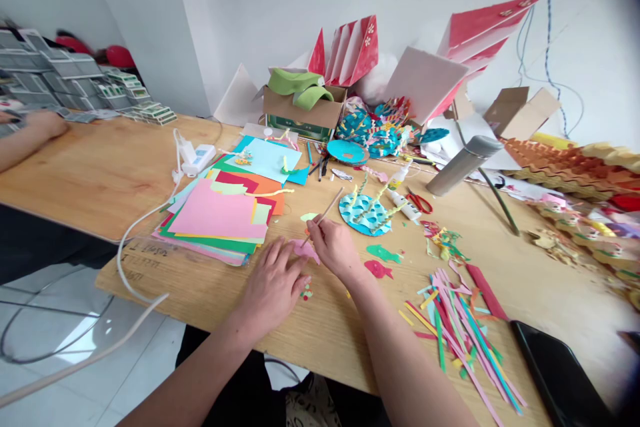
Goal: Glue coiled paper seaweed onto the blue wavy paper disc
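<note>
My right hand [334, 243] is closed around a thin brown stick [331, 203], possibly a pencil, whose lower end meets a pink paper cutout [313, 252] on the table. Fingers stretched out, my left hand [274, 283] lies flat and touches the cutout's left edge. Just beyond is a pale yellow-green paper piece [309, 217]. To the right lie a green paper fish [384, 253] and a red paper fish [379, 269]. Small coloured dots [307, 292] sit beside my left thumb. A blue scalloped disc [367, 215] with upright twisted paper strips stands behind my right hand.
Stacked coloured paper [215, 213] lies at left, near a power strip [199, 159] with a white cable. Glue bottles [405, 205], red scissors [420, 201], a steel flask [463, 165], paper strips [465, 330] and a phone [557, 373] are on the right. Another person's hand [46, 125] is far left.
</note>
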Demonstrator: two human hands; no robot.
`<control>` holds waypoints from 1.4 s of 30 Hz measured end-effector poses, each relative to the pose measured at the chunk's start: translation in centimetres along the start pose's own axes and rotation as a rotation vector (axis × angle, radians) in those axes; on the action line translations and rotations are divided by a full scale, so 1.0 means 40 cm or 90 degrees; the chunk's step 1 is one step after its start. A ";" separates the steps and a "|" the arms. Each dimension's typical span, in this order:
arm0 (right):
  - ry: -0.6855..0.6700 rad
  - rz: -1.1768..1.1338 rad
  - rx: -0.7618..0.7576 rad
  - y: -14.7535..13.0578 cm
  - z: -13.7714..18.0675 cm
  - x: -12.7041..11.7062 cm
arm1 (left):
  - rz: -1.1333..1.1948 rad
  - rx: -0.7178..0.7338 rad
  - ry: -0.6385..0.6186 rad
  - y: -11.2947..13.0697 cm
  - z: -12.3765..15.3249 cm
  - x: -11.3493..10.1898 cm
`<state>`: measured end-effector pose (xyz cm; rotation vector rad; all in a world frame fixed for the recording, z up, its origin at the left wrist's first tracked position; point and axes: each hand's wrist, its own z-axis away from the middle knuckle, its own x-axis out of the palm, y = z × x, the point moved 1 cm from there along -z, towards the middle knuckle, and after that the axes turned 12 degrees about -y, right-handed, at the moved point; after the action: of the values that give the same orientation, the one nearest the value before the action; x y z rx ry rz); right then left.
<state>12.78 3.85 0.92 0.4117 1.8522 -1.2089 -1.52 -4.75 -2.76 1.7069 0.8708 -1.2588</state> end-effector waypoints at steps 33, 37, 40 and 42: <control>0.023 -0.114 -0.005 -0.002 0.000 -0.015 | 0.005 0.005 -0.009 -0.004 0.002 -0.002; 0.132 -0.281 0.021 0.001 0.009 -0.074 | 0.008 0.021 0.016 -0.014 0.000 0.005; 0.210 -0.378 0.039 0.009 0.041 -0.134 | 0.007 0.036 0.019 -0.021 -0.002 0.013; 0.233 -0.398 0.042 0.018 0.072 -0.167 | 0.000 0.035 0.015 -0.024 -0.002 0.017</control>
<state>18.48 2.87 5.41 0.0818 2.3604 -1.6970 -2.16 -4.24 -3.59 1.7686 0.8573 -1.2756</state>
